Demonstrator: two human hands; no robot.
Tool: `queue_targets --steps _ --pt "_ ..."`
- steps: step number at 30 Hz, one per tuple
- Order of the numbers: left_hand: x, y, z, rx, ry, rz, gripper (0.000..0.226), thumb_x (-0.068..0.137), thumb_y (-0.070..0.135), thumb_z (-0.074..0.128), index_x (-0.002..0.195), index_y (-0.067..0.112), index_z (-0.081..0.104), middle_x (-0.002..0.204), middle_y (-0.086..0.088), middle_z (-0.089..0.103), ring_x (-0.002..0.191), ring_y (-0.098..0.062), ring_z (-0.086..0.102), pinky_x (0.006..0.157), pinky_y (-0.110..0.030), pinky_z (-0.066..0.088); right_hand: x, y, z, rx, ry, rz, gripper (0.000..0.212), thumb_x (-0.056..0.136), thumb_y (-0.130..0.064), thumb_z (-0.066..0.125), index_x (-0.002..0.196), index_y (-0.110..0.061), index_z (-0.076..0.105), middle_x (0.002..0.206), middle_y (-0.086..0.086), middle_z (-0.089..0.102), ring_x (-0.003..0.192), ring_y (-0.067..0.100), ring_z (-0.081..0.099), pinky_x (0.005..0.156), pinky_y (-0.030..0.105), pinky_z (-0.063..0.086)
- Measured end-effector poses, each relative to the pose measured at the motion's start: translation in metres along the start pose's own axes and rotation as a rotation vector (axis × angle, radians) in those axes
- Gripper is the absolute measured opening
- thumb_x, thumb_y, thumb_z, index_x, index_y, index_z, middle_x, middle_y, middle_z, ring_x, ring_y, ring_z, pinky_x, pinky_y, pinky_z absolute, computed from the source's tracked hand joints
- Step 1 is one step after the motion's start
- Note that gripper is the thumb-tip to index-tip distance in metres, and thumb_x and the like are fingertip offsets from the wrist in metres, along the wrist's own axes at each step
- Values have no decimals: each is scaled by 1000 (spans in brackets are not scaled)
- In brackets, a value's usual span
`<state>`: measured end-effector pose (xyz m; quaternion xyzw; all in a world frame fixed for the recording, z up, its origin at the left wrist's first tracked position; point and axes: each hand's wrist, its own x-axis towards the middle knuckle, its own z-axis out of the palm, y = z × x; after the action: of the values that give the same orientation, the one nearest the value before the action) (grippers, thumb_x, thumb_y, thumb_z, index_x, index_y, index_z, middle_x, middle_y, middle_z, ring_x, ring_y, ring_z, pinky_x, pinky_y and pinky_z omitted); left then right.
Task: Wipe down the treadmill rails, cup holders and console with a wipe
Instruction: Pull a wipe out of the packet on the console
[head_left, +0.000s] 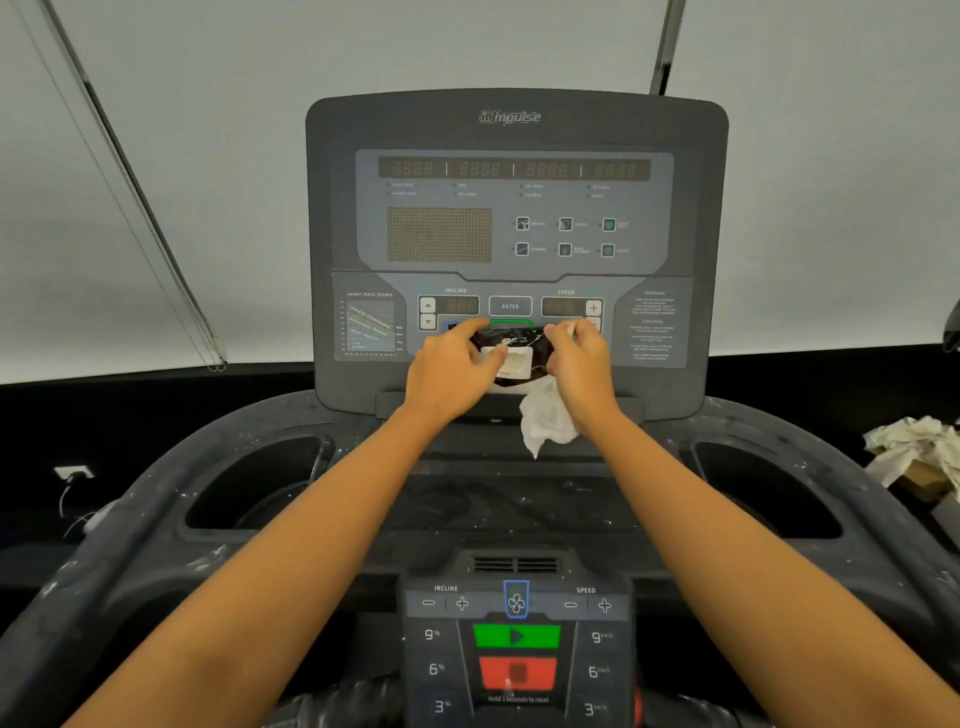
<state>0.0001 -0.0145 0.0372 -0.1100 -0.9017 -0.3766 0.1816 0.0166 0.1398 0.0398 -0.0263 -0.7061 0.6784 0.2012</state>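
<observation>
On my feed, the left fingers (470, 328) curl over the top left edge of a black packet (519, 345), and the thumb presses on its pale label flap. The right fingers (563, 332) are curled round the packet's right end, with a bit of white showing between them. So the left hand (452, 369) grips the packet, and the right hand (579, 358) grips both the packet and a white wipe (548, 421), which hangs crumpled below that palm. I cannot tell whether the flap is lifted or flat.

Both hands hold the packet up in front of the lower part of the console (519, 208), covering some of the buttons under ENTER. The wipe's tail dangles over the ledge at the console's foot and touches nothing that I can make out.

Further out, both forearms reach in from the bottom corners. A left cup holder (249, 483) and a right cup holder (769, 483) sit dark on either side, their surrounds speckled with pale dust. The left rail (78, 571) looks dusty too. Nearest me is the lower control panel (517, 639), with its green and red buttons. Crumpled paper (914, 447) lies off to the far right.
</observation>
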Motion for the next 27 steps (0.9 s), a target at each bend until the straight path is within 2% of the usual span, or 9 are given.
queue_targets --steps 3,6,8,10,12,16,19,24,27 --pt "2 5 2 -294 -53 -49 30 98 34 47 122 19 56 81 -1 68 81 -16 67 83 -45 55 0 6 0 -104 -65 -30 48 92 -43 55 79 3 51 65 6 44 62 15 42 62 34 38" --pt "5 8 6 -343 -79 -66 28 102 28 37 122 17 53 89 -6 69 85 -22 67 84 -47 54 -1 6 3 -328 -163 -98 67 76 -68 56 70 -1 52 63 5 49 61 18 48 60 38 42" --pt "7 6 8 -310 -81 -74 27 100 17 40 124 16 51 97 -11 67 87 -25 66 83 -46 55 3 11 3 -512 -145 -140 51 74 -59 63 66 -10 55 60 0 53 59 18 53 57 37 47" --pt "9 3 10 -312 -92 -75 32 94 7 47 125 15 50 93 -13 69 86 -27 66 81 -45 55 10 18 2 -647 -98 -170 27 80 -33 65 68 -10 59 64 3 59 63 23 60 58 41 54" --pt "10 1 13 -274 -95 -54 36 90 4 54 125 13 50 84 -13 70 84 -26 66 80 -40 55 13 22 1 -714 -46 -144 19 83 -22 65 70 -8 59 67 6 62 68 27 63 60 40 55" --pt "12 -3 16 -217 -47 -14 37 87 10 66 121 12 54 73 -2 67 82 -14 63 83 -27 50 12 23 2 -682 22 -35 31 79 -28 76 67 -13 53 64 2 57 64 24 58 59 31 46" --pt "14 -5 17 -151 -46 3 40 83 8 70 118 14 53 71 2 64 80 -13 62 83 -29 50 16 22 0 -488 37 149 41 74 -28 82 59 -14 46 61 2 53 61 20 51 57 30 42" --pt "19 0 23 -27 -45 -20 43 78 8 67 115 20 48 76 -3 64 79 -21 62 75 -42 55 29 21 -2 -14 115 497 23 69 -11 84 73 -8 62 83 8 69 81 23 64 80 38 54" --pt "19 5 22 -14 -57 -37 45 78 6 66 118 17 48 83 -7 63 82 -24 61 72 -43 55 28 19 0 -69 159 508 17 79 -14 76 87 -5 65 77 5 66 70 17 59 67 32 47"
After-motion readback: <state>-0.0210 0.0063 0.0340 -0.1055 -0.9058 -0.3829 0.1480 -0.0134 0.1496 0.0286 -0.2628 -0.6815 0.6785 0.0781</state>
